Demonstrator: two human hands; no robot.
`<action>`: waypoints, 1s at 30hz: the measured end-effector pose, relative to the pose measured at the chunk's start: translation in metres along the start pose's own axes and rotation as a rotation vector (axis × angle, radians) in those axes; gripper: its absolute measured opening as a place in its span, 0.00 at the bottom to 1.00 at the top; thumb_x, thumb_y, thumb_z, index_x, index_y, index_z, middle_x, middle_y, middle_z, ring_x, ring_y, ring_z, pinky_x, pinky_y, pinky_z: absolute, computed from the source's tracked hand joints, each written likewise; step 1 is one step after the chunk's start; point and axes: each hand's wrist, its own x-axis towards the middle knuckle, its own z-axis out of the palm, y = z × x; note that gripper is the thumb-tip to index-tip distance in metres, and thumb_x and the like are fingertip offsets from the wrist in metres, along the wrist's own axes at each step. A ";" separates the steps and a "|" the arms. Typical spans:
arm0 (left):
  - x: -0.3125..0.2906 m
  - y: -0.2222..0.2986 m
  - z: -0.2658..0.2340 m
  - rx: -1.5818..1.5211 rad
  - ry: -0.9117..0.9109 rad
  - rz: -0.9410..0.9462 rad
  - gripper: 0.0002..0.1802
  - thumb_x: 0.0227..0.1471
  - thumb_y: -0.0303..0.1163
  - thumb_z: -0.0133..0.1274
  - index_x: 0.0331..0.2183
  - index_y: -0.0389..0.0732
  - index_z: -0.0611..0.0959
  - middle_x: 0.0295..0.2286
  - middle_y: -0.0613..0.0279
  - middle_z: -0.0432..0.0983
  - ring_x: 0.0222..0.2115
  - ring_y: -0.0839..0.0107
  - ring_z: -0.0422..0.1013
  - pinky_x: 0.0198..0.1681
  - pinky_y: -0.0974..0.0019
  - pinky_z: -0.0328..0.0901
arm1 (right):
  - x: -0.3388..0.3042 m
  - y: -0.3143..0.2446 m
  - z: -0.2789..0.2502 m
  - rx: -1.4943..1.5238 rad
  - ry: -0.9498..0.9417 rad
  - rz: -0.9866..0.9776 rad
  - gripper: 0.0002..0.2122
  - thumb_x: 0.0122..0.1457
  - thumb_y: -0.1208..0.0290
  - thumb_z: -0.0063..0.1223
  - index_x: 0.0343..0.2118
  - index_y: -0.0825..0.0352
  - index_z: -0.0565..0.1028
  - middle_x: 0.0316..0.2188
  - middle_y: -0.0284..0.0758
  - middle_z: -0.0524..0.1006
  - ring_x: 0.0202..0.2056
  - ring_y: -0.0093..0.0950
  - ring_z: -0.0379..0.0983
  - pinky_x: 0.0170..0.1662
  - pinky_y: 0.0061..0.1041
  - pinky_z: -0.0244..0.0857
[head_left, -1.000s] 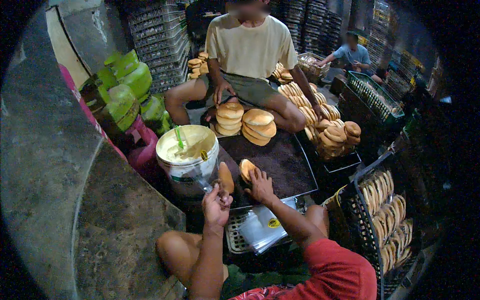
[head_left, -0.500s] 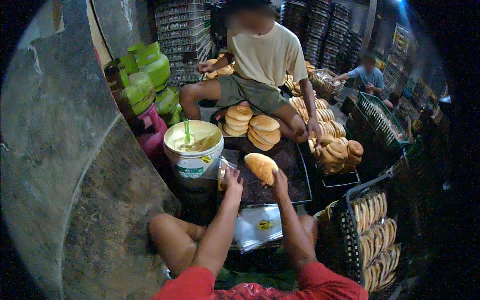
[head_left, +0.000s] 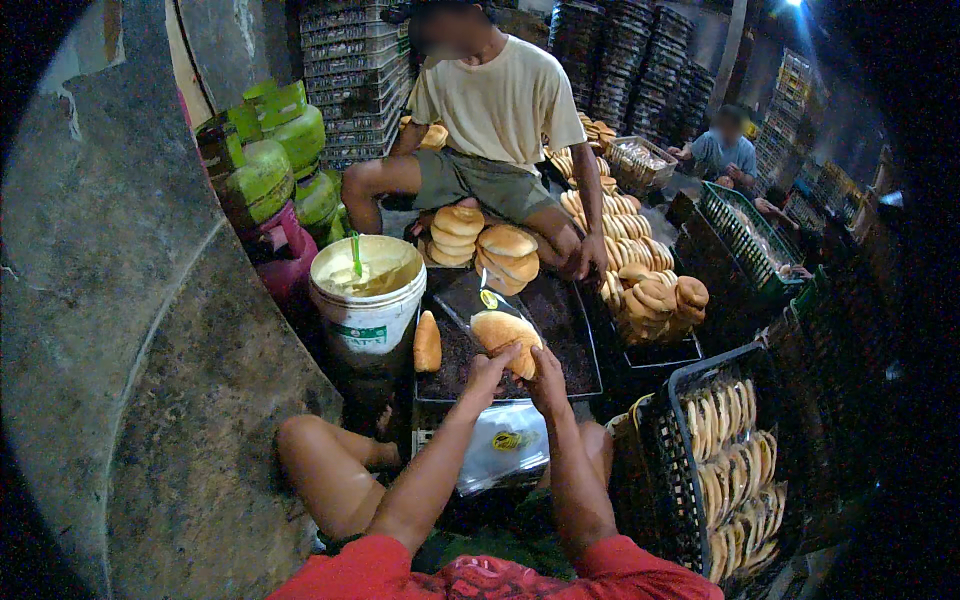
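Both my hands meet over the black tray (head_left: 572, 378), holding one golden bread roll (head_left: 503, 330) between them. My left hand (head_left: 488, 376) grips its near left side, and my right hand (head_left: 546, 380) is closed on its near right end. A clear plastic bag (head_left: 488, 299) with a yellow mark extends beyond the roll's far side; how much of the roll is inside it I cannot tell. Another roll (head_left: 427, 342) stands alone at the tray's left. A pile of clear bags (head_left: 505, 440) lies below my wrists.
Stacked rolls (head_left: 456, 238) stand at the tray's far edge before a seated person (head_left: 500, 105). To the left are a white bucket (head_left: 365, 305) of pale cream and green gas cylinders (head_left: 262, 180). A crate (head_left: 680, 440) of bagged rolls and more bread (head_left: 650, 305) stand right.
My left hand has come right from beside the bucket, bringing the clear bag to the roll. Both hands now hold the roll. The seated person's hand has left the bread on the right.
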 end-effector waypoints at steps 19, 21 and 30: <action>-0.009 -0.003 -0.001 -0.722 0.094 0.228 0.30 0.53 0.44 0.61 0.52 0.41 0.71 0.48 0.59 0.73 0.48 0.67 0.71 0.49 0.58 0.70 | 0.000 -0.029 0.009 -0.817 0.426 -0.354 0.24 0.53 0.54 0.61 0.38 0.75 0.79 0.36 0.44 0.79 0.37 0.29 0.76 0.41 0.27 0.68; -0.032 -0.008 0.023 -0.497 -0.137 0.154 0.31 0.53 0.45 0.60 0.52 0.38 0.71 0.44 0.60 0.75 0.44 0.68 0.73 0.42 0.62 0.73 | -0.012 -0.056 -0.006 -0.696 0.164 -0.117 0.25 0.52 0.52 0.62 0.39 0.75 0.79 0.35 0.41 0.79 0.34 0.25 0.75 0.36 0.27 0.68; -0.056 -0.064 -0.070 1.498 -0.228 0.504 0.21 0.40 0.35 0.67 0.35 0.32 0.80 0.33 0.42 0.76 0.38 0.45 0.71 0.42 0.54 0.65 | -0.269 -0.215 -0.144 -0.613 0.684 -0.251 0.31 0.46 0.58 0.66 0.49 0.73 0.71 0.38 0.38 0.78 0.36 0.29 0.76 0.44 0.29 0.69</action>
